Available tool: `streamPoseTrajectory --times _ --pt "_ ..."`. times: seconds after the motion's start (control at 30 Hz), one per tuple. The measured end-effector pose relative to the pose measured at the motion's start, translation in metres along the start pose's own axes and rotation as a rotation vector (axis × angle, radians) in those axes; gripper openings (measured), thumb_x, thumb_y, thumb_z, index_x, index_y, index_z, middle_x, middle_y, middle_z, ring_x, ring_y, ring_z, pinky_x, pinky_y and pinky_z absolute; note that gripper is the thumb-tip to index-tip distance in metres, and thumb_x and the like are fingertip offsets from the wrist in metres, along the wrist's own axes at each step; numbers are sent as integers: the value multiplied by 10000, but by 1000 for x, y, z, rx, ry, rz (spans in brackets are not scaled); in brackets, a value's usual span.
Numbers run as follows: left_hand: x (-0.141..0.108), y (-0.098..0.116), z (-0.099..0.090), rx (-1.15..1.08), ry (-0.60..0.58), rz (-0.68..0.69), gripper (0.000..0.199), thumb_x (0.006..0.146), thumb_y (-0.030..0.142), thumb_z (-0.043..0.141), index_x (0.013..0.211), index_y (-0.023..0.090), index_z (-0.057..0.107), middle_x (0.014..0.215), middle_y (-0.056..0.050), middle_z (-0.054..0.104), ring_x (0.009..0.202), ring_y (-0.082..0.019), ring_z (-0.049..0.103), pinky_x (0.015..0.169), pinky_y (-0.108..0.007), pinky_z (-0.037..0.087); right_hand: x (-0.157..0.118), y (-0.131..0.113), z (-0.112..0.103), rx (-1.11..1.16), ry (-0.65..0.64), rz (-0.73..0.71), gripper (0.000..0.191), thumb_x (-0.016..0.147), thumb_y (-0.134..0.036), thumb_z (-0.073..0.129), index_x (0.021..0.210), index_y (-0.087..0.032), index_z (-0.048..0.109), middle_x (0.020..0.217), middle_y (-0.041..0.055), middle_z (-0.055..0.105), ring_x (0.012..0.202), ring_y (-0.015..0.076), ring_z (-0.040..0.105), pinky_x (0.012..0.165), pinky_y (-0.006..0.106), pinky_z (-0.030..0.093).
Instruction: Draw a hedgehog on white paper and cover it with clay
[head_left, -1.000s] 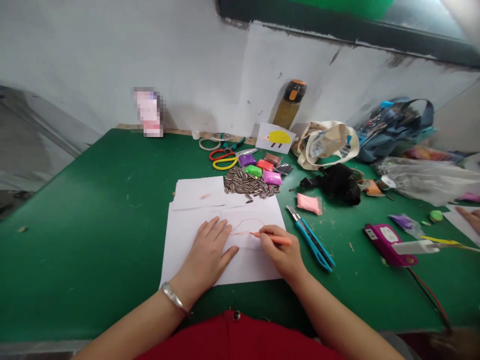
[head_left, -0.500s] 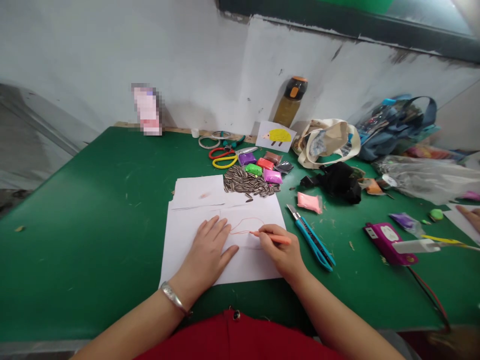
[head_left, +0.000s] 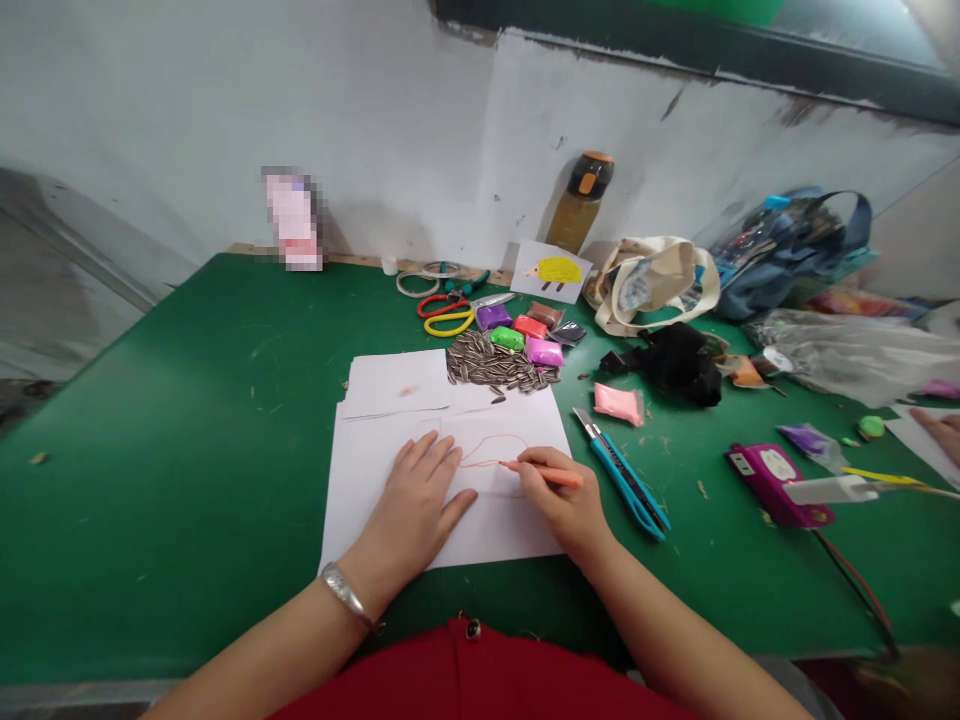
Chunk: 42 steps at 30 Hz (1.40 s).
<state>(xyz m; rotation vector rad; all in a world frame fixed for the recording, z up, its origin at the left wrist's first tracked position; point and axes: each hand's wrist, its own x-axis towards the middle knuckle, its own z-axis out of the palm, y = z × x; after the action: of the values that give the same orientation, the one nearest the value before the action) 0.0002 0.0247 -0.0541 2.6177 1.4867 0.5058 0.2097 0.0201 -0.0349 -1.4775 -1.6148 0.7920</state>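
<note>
My left hand [head_left: 422, 500] lies flat with its fingers spread on white paper [head_left: 487, 530]. My right hand [head_left: 564, 500] is closed round an orange pen [head_left: 551, 474], its tip touching the paper. A thin orange curved outline [head_left: 495, 438] shows between my hands. Above the paper lies a heap of striped seeds [head_left: 487, 365], with small packets of coloured clay, among them a green packet [head_left: 508, 339] and a purple packet [head_left: 493, 317]. Right of my right hand is a blue utility knife [head_left: 624, 475].
Scissors [head_left: 450, 318] lie behind the paper. A hedgehog picture [head_left: 551, 273] and a bottle [head_left: 581, 205] stand by the wall. Rightwards are a cloth bag [head_left: 652, 285], a black bundle [head_left: 679, 365], a pink packet [head_left: 619, 403], a magenta device [head_left: 780, 487] and another person's hand [head_left: 937, 432].
</note>
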Motion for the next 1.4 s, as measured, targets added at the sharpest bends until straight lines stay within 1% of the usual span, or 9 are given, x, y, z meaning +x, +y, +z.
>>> streamPoseTrajectory --times 0.1,0.23,0.33,0.43,0.53,0.63,0.77,1.13,1.4 --pt "0 0 0 -8 0 0 448 907 390 504 1239 92 536 1321 -151 536 1288 -326 396 1060 -536 319 0 -10 2 -5 -27 -59 126 843 -243 544 824 -202 661 784 18 682 733 161 619 680 255 457" --pt "0 0 -2 -18 -9 -1 455 908 394 504 1240 85 534 1319 -158 536 1283 -328 400 1056 -540 325 1 -22 16 6 -54 -151 126 856 -235 534 859 -206 657 816 23 684 758 164 612 710 270 459" --pt "0 0 -3 -28 -36 -5 430 910 365 503 1236 86 539 1324 -157 530 1284 -330 396 1056 -543 322 1 -22 29 24 -57 -167 126 857 -221 529 869 -208 654 814 24 684 757 166 607 709 275 459" --pt "0 0 -4 -42 -41 -9 426 905 355 512 1234 86 539 1324 -154 529 1285 -334 392 1058 -542 321 0 -18 36 11 -37 -171 125 857 -213 527 863 -207 651 794 21 678 742 165 600 709 281 456" --pt "0 -1 -4 -52 -23 -7 431 901 352 521 1234 79 537 1313 -155 537 1280 -332 399 1059 -537 323 -1 -15 36 13 -8 -142 127 864 -217 519 854 -206 646 791 19 676 740 164 600 705 281 457" --pt "0 -1 -3 -59 -7 -5 420 901 337 522 1232 79 535 1306 -157 541 1278 -324 405 1062 -532 321 0 -14 36 19 -9 -127 128 867 -227 518 858 -210 645 803 17 679 742 163 603 705 280 458" --pt "-1 -2 -2 -70 -13 -8 406 902 334 521 1229 95 535 1309 -153 540 1281 -318 403 1064 -530 319 0 -14 37 -1 -28 -140 125 863 -228 522 857 -213 645 794 16 677 739 167 594 706 287 454" --pt "0 -1 -4 -71 -44 -17 409 899 322 529 1237 92 527 1321 -156 529 1292 -318 392 1072 -534 306 0 -14 39 -20 -32 -150 126 865 -227 518 855 -215 642 787 12 675 735 166 587 709 289 448" --pt "0 -1 -3 -70 -27 -9 410 899 330 528 1227 86 536 1309 -163 539 1282 -327 403 1059 -545 322 1 -13 39 -37 -45 -147 138 865 -229 513 865 -213 650 792 16 678 737 169 586 710 290 447"
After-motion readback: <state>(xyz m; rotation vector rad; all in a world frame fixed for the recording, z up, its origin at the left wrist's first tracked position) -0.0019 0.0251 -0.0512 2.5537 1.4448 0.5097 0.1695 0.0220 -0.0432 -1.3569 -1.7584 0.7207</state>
